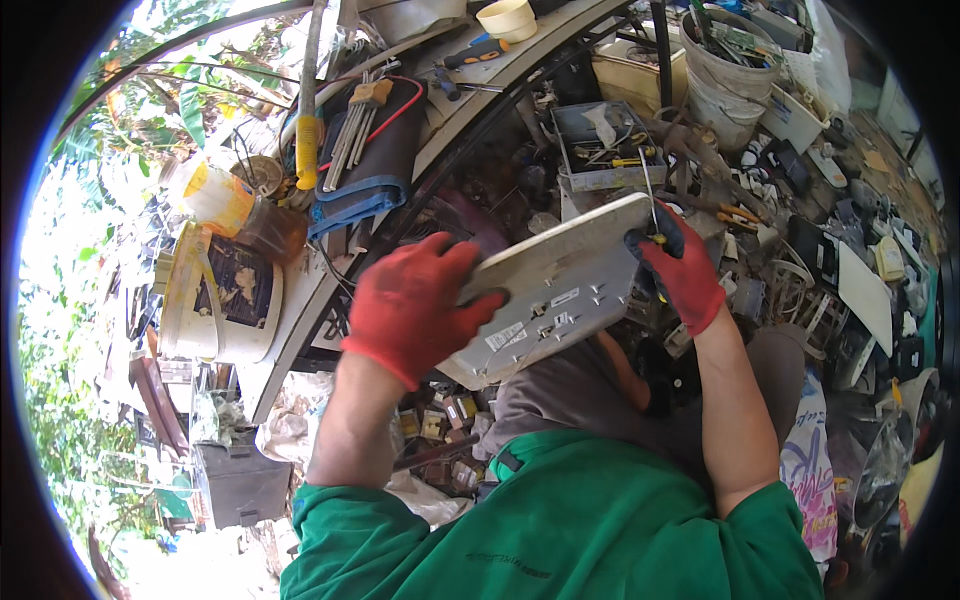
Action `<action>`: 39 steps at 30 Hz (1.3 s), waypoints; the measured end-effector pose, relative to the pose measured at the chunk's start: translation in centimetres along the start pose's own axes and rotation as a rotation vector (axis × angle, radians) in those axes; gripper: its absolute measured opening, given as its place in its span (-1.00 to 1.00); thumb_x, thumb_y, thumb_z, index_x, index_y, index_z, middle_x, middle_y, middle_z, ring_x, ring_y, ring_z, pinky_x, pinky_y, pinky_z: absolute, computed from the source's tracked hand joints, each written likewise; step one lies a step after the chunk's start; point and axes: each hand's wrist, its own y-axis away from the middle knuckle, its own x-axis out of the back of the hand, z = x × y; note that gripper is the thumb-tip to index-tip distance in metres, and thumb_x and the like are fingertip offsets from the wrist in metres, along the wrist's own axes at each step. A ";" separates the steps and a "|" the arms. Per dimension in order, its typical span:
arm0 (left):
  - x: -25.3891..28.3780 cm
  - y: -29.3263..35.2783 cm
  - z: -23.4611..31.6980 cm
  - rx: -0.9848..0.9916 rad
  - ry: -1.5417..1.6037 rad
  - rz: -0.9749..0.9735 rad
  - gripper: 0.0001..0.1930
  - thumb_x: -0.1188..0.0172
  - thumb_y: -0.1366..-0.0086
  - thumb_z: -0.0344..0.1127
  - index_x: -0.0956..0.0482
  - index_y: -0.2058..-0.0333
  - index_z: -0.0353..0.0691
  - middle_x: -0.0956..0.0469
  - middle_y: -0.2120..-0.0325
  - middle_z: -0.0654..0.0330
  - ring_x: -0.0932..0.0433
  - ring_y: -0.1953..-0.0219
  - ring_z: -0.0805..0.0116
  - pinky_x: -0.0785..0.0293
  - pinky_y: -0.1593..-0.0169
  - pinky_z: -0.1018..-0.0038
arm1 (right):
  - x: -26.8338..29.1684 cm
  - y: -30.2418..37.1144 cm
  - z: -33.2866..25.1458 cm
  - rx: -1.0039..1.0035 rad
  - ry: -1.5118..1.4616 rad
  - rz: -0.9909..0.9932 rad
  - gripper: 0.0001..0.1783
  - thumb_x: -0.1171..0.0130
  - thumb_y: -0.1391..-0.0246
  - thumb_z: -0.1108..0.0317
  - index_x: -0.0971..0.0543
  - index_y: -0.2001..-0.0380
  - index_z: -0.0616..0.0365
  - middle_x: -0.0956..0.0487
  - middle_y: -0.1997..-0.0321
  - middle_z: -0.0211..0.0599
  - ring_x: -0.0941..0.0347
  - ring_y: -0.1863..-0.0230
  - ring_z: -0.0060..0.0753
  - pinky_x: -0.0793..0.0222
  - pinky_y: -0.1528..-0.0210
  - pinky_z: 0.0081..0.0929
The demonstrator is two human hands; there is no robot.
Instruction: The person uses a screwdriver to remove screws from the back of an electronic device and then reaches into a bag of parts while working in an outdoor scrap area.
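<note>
A flat grey panel [577, 287] with rounded corners, small raised studs and pale labels is held up tilted in front of me. My left hand [418, 308], in a red glove and slightly blurred, grips its left edge with the thumb on the studded face. At the panel's right corner is my right hand [683, 268], in a red glove with dark fingertips. Its fingers are closed around a screwdriver [648, 178], whose thin shaft points upward; the glove hides most of the yellow and dark handle.
A worktable [440, 140] curves along the left, bearing a rolled dark cloth [388, 150], brushes [358, 120] and an orange-black tool [476, 53]. Beside it stands a white bucket [190, 300]. Ahead are a grey tool tray [612, 178] and stacked buckets [722, 90]; scrap parts cover the ground at right.
</note>
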 end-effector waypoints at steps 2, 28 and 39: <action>-2.4 -0.7 1.6 -0.004 -0.009 0.080 -0.58 -0.39 -0.14 -0.01 -0.63 0.12 -0.13 -0.64 0.28 0.15 -0.65 0.23 0.01 -0.57 0.19 0.19 | -0.3 0.3 0.0 0.090 0.176 0.057 -0.40 -0.17 -0.21 0.46 -0.39 -0.34 0.14 -0.61 0.04 -0.39 -0.48 0.15 -0.61 -0.44 0.08 -0.58; -2.7 -0.2 -4.8 0.183 0.538 -0.150 -0.67 -0.28 -0.22 -0.13 -0.68 0.15 -0.24 -0.67 0.39 -0.09 -0.66 0.26 -0.10 -0.54 0.13 0.14 | -10.4 12.0 -5.6 0.076 0.450 -0.299 -0.31 0.00 -0.10 0.62 -0.32 -0.37 0.29 -0.62 0.14 -0.21 -0.42 0.34 -0.63 -0.44 0.26 -0.58; -3.3 1.0 -3.3 0.175 0.509 -0.084 -0.72 -0.30 -0.21 -0.25 -0.69 0.14 -0.25 -0.65 0.45 -0.08 -0.69 0.34 -0.02 -0.55 0.22 0.26 | -12.7 12.3 -6.2 -0.090 0.353 -0.187 -0.38 0.01 -0.12 0.57 -0.38 -0.30 0.34 -0.65 0.16 -0.18 -0.44 0.42 -0.66 -0.43 0.34 -0.64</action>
